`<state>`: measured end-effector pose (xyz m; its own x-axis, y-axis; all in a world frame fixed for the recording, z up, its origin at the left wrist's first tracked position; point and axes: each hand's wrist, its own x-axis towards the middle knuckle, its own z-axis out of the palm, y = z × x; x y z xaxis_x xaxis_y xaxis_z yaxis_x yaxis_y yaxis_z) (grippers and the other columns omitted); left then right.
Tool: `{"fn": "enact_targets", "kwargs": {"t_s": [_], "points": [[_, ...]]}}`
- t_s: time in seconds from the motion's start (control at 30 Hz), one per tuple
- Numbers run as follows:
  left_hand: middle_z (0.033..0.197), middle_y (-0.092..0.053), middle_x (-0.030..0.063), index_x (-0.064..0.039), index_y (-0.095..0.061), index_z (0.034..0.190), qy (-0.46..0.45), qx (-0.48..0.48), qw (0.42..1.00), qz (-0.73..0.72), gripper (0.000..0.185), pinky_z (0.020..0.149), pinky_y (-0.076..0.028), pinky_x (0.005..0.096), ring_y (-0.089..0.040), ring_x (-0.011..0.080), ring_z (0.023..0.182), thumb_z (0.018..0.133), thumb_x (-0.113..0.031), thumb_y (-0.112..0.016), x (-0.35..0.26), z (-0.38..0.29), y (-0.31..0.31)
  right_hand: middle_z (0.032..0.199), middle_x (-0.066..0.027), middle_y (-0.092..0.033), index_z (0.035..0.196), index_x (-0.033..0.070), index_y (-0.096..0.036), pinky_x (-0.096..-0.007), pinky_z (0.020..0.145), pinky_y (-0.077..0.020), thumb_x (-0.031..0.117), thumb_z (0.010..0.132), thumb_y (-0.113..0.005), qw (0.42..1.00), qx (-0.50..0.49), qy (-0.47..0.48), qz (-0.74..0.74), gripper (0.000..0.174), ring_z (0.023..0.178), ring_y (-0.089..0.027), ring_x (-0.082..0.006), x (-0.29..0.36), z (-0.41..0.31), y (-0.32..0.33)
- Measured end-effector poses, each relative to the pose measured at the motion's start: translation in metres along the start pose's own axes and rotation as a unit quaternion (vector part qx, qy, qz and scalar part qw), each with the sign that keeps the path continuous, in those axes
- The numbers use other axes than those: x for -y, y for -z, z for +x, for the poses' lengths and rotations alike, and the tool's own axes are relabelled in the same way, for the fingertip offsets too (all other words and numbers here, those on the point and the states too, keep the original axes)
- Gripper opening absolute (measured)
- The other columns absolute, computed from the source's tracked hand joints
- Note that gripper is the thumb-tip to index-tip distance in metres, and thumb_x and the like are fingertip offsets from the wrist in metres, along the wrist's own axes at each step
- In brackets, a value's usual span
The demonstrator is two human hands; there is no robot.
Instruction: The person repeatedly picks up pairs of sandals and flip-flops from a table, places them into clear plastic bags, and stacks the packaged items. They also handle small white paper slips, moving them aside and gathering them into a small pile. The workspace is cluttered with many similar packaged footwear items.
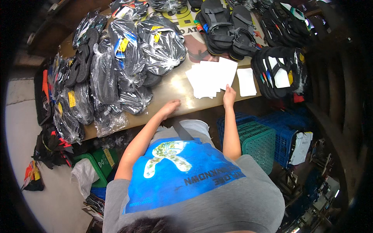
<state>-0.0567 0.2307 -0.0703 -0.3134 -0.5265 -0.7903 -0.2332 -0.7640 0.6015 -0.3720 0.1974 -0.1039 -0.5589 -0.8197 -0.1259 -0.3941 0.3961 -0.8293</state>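
My right hand [229,96] pinches the lower edge of a white paper card [228,72] between thumb and fingers. That card overlaps a fanned pile of blank white cards [204,78] on the worktable [167,91]. To the right of my right hand lies a separate, neater stack of white cards [246,82]. My left hand [170,109] rests at the table's front edge with nothing visible in it, its fingers loosely extended toward the pile. Black sandals with white cards tucked under the straps [276,72] are stacked beyond the neat stack.
Plastic-wrapped black flip-flops [128,55] are heaped across the table's left side. Unwrapped black strap sandals [224,29] lie at the back, over a printed sheet. More black footwear [287,24] fills the back right. Below the table stand a green crate [258,142] and blue crates [284,145].
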Motion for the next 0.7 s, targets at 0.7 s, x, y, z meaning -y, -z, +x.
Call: {"fn": "enact_targets", "kwargs": {"t_s": [0.7], "points": [[0.120,-0.050,0.0094,-0.004,-0.043,0.127,-0.014,-0.014,1.000,-0.003,0.052,0.087,-0.040,0.0322,-0.051,0.0213,0.100,0.086,-0.035,-0.048,0.001,-0.022,0.023,0.090,-0.0239,-0.062,0.102,-0.002,-0.059,-0.0408,0.076,-0.0467,0.004,0.082,-0.052,0.961,0.011,0.136,-0.239,0.023,0.087,-0.060,-0.0381,0.036,0.054,0.035]]}}
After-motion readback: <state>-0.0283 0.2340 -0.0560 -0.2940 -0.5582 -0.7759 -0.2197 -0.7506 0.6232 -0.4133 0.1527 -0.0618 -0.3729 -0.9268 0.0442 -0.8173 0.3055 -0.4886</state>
